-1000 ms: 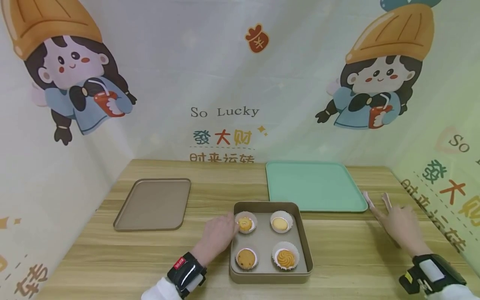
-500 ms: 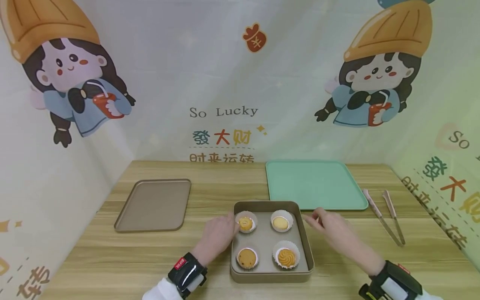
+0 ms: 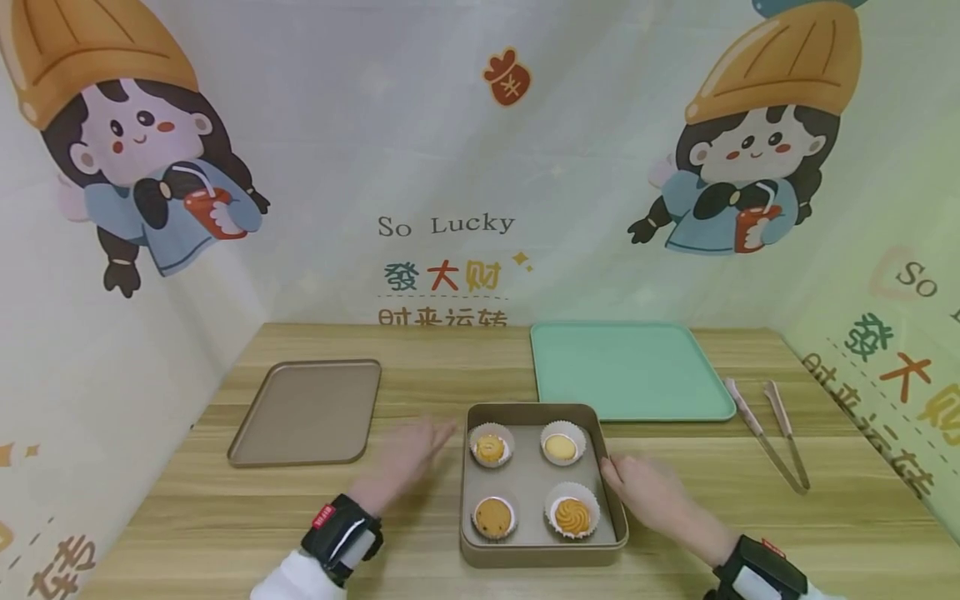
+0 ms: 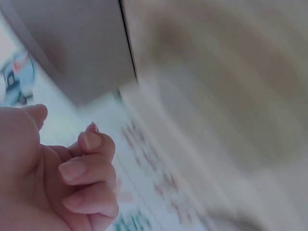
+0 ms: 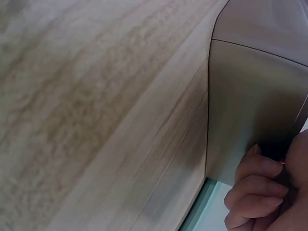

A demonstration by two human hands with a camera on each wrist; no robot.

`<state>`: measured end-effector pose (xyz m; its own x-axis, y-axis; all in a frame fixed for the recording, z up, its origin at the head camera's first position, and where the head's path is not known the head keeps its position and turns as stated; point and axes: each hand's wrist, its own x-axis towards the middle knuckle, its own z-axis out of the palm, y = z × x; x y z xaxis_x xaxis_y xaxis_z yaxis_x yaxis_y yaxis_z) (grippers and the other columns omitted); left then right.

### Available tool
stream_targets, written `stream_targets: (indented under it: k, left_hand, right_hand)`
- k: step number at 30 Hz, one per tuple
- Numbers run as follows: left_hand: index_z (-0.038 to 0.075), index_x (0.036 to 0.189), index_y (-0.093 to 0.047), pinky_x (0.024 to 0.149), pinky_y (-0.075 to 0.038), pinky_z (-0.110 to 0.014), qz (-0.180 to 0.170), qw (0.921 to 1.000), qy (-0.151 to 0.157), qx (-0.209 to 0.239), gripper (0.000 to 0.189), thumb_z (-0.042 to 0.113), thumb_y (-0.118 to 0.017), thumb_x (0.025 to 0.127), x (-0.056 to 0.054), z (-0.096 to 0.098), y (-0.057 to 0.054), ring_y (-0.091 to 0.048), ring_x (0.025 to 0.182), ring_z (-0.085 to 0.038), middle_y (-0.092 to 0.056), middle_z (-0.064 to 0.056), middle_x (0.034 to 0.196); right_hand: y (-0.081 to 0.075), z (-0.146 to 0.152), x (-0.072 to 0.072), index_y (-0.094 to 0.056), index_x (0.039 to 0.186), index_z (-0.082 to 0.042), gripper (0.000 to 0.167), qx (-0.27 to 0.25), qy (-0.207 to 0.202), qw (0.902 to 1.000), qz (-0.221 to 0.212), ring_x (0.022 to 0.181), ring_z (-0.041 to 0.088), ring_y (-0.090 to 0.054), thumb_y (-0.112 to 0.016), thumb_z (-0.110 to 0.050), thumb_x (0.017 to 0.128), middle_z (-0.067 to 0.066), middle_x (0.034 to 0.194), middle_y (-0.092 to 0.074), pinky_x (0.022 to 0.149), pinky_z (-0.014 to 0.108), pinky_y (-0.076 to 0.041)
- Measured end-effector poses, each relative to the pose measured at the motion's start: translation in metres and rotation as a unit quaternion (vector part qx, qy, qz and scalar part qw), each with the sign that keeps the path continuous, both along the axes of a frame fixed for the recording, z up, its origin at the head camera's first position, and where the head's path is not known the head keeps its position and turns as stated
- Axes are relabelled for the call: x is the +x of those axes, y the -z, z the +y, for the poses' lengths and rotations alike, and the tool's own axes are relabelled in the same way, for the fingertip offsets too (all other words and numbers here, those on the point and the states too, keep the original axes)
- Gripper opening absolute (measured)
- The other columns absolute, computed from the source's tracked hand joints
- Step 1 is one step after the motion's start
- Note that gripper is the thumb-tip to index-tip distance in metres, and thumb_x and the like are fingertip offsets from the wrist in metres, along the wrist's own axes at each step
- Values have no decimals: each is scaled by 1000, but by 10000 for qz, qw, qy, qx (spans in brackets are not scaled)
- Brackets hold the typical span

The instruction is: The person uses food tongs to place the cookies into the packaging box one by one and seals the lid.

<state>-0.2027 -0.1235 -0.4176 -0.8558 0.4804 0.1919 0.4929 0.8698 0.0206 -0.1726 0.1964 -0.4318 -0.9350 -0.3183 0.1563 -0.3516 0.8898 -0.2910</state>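
Observation:
A brown square baking pan (image 3: 513, 556) stands at the middle front of the table in the head view. Four-cornered in layout, its cookies sit in white paper cups: a yellow cookie (image 3: 491, 449), a pale oval one (image 3: 560, 447), a round brown one (image 3: 493, 517) and a swirled one (image 3: 573, 517). My right hand (image 3: 651, 493) grips the pan's right rim; in the right wrist view its fingers (image 5: 255, 204) curl against the outer wall. Left of the pan, my left hand (image 3: 405, 460) is off the rim, its fingers (image 4: 91, 171) loosely bent around nothing.
A flat brown tray (image 3: 306, 414) lies at the left, and a mint green tray (image 3: 619, 372) at the back right. Metal tongs (image 3: 772, 442) with pinkish handles rest spread beside the green tray. A printed cloth (image 3: 450, 150) hangs behind the table.
My right hand has left the tongs, crossed leftward and taken hold of the pan's right rim. My left hand has let go of the left rim and drawn back leftward.

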Motion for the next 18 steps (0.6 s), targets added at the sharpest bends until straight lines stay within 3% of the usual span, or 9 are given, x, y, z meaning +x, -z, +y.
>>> stream_targets:
  k: [2, 3, 4, 7, 10, 15, 18]
  left_hand:
    - [2, 107, -58, 46, -46, -36, 171, 9987, -425, -207, 20, 9, -53, 88, -5, -25, -5, -54, 56, -29, -54, -16, 71]
    - [4, 97, -59, 41, -42, -36, 216, 9969, -739, -134, 14, 13, -54, 89, -9, -38, -6, -51, 52, -28, -49, -13, 65]
    - [3, 89, -57, 40, -42, -38, 121, 9937, -1112, 28, 18, 20, -53, 90, -11, -52, -8, -51, 51, -28, -45, -10, 59]
    - [-1, 71, -50, 44, -43, -46, -234, 9803, -1855, 639, 35, 27, -48, 92, -13, -97, -7, -54, 55, -36, -45, -12, 56]
    - [-5, 70, -50, 47, -42, -53, -492, 9685, -2343, 684, 40, 28, -45, 93, -10, -138, -2, -55, 61, -43, -49, -18, 59]
    - [-12, 85, -55, 51, -43, -55, -857, 9614, -2611, 97, 35, 19, -42, 95, -3, -184, 7, -55, 68, -46, -52, -27, 75]
    - [-6, 80, -57, 54, -41, -55, -1230, 9530, -2767, -63, 31, 16, -39, 93, 1, -196, 8, -54, 66, -41, -54, -23, 74]
  right_hand:
    - [0, 0, 0, -38, 58, -15, 36, -5, 3, 10000, 14, 45, 11, -35, -45, -15, 93, -6, 49, -32, 38, 30, -30]
    - [0, 0, 0, -38, 58, -15, 36, 0, 4, 10000, 31, 45, 10, -34, -45, -14, 93, -6, 49, -32, 37, 30, -30]
    - [-1, 0, 0, -38, 58, -15, 36, -10, 3, 10000, 31, 44, 10, -34, -45, -14, 92, -6, 49, -32, 37, 29, -29]
    - [-1, 0, 1, -37, 58, -15, 35, -32, -19, 10000, 59, 44, 10, -33, -45, -14, 92, -7, 49, -31, 37, 29, -28]
    - [-1, 0, 3, -37, 57, -16, 36, -33, -17, 10000, 32, 44, 9, -32, -46, -14, 92, -7, 49, -30, 37, 28, -27]
    - [-1, 0, 5, -37, 58, -16, 35, -39, -26, 10000, 45, 44, 9, -32, -45, -14, 92, -7, 50, -30, 37, 28, -27]
    - [-1, -1, 5, -37, 58, -15, 35, -60, 0, 10000, 16, 44, 10, -33, -45, -14, 92, -6, 50, -31, 37, 29, -28]
